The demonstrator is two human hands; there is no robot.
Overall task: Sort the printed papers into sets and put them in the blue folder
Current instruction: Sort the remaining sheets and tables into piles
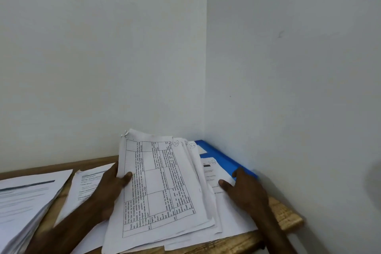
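Printed papers (162, 187) — left hand (112, 181) grips, right hand (245, 187) rests beside.

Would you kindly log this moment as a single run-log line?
left hand: grips fanned paper stack | right hand: rests on loose sheet | blue folder: beside it, against wall

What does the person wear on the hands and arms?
Nothing that shows. The left hand and the right hand have no gloves, rings or watch in view. The forearms are uncovered too; no sleeve reaches into the picture.
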